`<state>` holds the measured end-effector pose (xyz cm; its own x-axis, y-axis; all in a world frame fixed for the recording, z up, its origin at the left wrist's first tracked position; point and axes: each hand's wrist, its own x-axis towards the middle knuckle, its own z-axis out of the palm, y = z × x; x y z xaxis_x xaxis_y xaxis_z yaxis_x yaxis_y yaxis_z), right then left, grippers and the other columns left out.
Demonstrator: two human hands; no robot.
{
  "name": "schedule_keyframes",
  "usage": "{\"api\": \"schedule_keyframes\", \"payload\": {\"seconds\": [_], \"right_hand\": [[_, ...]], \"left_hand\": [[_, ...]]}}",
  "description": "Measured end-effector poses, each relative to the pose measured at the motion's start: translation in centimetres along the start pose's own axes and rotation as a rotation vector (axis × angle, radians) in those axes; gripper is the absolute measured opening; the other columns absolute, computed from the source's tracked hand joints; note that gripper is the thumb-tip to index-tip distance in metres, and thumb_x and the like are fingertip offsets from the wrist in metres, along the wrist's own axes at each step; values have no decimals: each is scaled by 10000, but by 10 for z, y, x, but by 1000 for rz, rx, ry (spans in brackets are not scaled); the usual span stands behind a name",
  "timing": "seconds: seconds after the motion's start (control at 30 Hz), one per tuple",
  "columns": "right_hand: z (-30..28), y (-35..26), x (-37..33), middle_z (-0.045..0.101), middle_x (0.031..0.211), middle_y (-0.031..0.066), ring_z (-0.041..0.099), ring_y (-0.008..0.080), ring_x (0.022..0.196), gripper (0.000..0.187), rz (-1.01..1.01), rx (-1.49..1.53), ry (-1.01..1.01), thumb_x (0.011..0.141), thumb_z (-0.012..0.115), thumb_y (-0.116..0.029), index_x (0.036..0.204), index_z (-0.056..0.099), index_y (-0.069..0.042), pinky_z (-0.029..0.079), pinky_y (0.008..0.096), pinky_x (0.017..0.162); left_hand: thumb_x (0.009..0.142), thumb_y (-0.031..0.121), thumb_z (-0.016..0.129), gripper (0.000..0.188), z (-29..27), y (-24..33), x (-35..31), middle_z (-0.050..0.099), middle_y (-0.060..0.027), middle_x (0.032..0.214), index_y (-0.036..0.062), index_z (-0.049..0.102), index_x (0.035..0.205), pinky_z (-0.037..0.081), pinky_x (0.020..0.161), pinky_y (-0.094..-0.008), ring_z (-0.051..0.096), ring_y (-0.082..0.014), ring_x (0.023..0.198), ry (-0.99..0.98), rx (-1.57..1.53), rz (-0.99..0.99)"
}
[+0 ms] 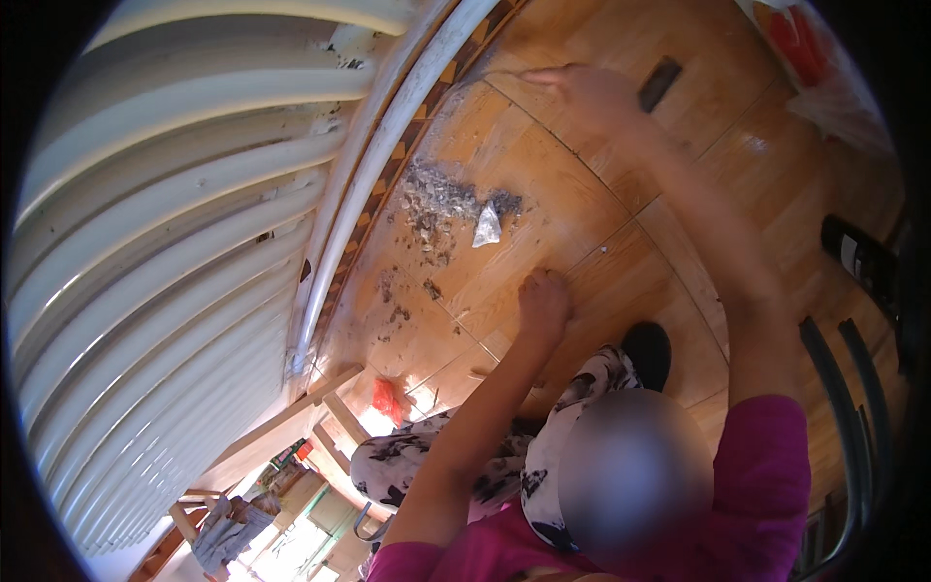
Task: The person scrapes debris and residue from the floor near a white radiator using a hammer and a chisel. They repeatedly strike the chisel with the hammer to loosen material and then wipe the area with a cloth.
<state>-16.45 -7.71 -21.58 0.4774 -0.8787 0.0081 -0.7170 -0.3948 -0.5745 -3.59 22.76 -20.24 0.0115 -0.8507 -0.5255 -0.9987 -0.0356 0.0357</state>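
My right hand reaches far forward over the wood-look floor tiles. Its index finger is stretched out toward the foot of the wall, where a thin line of dirt lies; whether it touches is blurred. Closed into a fist, my left hand is low at the floor in front of my knees. The inside of that fist is hidden. Between my hands and the wall lies a scattered heap of grey debris. At the heap's near right edge sits a shiny pale triangular piece.
A ribbed white panel runs along the left above a pale rail. Right of my right hand lies a dark flat rectangle. Farther right are a red thing in clear plastic, a dark bottle and curved metal legs.
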Motion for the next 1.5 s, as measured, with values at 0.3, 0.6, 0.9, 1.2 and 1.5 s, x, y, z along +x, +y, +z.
{"api": "schedule_keyframes", "payload": {"seconds": [0.3, 0.6, 0.9, 1.2, 1.5], "right_hand": [[15, -8, -10, 604, 790, 35, 609, 222, 737, 505, 29, -33, 53, 898, 520, -110, 1320, 557, -384, 494, 371, 636], [-31, -3, 9, 621, 791, 53, 603, 220, 683, 540, -43, -127, -28, 911, 500, -78, 1339, 538, -406, 485, 361, 584], [-24, 21, -2, 677, 1001, 101, 655, 278, 860, 460, -2, -46, 64, 954, 473, -140, 1349, 532, -369, 528, 360, 714], [-62, 62, 4, 646, 1153, 114, 619, 305, 988, 424, 26, 127, 114, 962, 509, -128, 1344, 543, -308, 505, 370, 785], [-90, 57, 27, 653, 1113, 147, 645, 282, 970, 415, -25, 7, 7, 920, 579, -203, 1328, 567, -280, 513, 373, 808]], "left_hand": [[781, 135, 623, 181, 2, 1, 4, 573, -174, 913, -4, 595, 893, 506, 760, -421, 606, -323, 882, 1, 24, -36], [686, 208, 759, 364, -1, 0, 4, 563, -173, 935, -10, 577, 914, 499, 759, -418, 599, -312, 882, -66, 44, -18], [618, 289, 829, 485, -8, 2, 3, 557, -163, 935, -3, 574, 909, 499, 759, -420, 594, -306, 877, -42, 10, -6], [678, 225, 759, 388, -1, 1, 6, 560, -191, 978, -7, 576, 929, 496, 787, -437, 593, -328, 916, -103, 20, -50], [624, 263, 806, 483, -17, 2, 3, 556, -183, 969, -9, 571, 947, 492, 798, -426, 594, -324, 910, -113, -17, -29]]}}
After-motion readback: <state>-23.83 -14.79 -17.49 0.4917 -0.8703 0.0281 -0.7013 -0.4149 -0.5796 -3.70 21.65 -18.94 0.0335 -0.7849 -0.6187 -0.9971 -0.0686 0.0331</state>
